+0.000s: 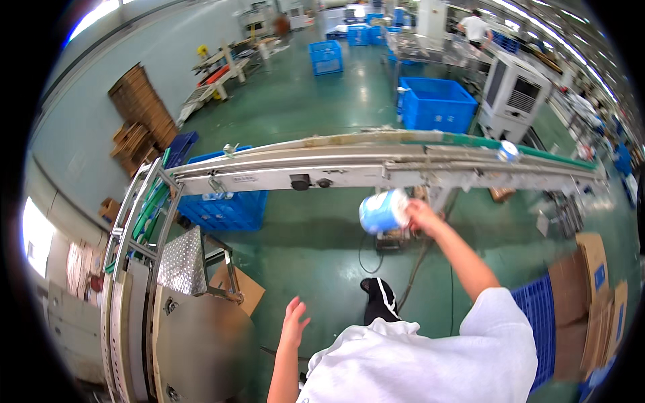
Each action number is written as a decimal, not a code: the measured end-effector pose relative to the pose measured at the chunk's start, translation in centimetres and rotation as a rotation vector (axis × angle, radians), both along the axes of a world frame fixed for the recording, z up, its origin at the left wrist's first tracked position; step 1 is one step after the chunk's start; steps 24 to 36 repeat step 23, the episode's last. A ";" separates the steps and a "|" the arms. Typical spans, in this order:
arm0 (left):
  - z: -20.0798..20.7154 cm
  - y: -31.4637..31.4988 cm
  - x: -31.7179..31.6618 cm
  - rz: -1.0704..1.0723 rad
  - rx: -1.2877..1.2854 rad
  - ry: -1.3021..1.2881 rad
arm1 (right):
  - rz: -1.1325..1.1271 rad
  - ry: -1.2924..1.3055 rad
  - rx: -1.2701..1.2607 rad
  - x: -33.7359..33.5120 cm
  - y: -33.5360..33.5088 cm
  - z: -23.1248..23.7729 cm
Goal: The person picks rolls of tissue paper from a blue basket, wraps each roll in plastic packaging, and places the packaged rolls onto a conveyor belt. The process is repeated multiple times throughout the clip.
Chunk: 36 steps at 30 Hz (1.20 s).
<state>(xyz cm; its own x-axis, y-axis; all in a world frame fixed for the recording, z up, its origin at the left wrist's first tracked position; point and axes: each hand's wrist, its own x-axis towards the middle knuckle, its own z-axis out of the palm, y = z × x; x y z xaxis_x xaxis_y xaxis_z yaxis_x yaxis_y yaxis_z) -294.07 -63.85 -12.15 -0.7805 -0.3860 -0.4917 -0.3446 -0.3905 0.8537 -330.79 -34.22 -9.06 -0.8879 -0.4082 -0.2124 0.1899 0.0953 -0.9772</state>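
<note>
My right hand is closed on one end of a blue-and-white cylindrical pack, which it holds tilted in the air just on my side of the conveyor. Motion blurs the pack, so its exact kind cannot be made out. Lower and to the left, my left hand hangs with its fingers apart and nothing in it. A similar blue-and-white cylinder stands on the right part of the long conveyor, which crosses in front of me.
A second conveyor frame runs down my left side, beside a patterned metal chute. Blue crates stand under and beyond the conveyor. A blue pallet and flattened cardboard are at my right. Cables cross the floor.
</note>
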 end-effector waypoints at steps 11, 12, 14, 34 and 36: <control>-10.8 3.9 -1.0 0.438 0.031 -0.660 | -0.228 0.065 0.561 -45.9 -0.5 -9.8; -10.4 4.5 -0.8 0.468 0.070 -0.709 | -0.198 -0.001 0.600 -46.5 -1.1 -11.6; -12.2 7.3 0.7 0.569 0.160 -0.723 | -0.150 0.029 0.699 -46.7 -5.1 -11.2; -13.9 18.5 6.5 0.891 0.095 -0.764 | -0.469 1.104 1.034 -46.9 5.9 -10.7; -13.9 18.5 6.5 0.891 0.095 -0.764 | -0.469 1.104 1.034 -46.9 5.9 -10.7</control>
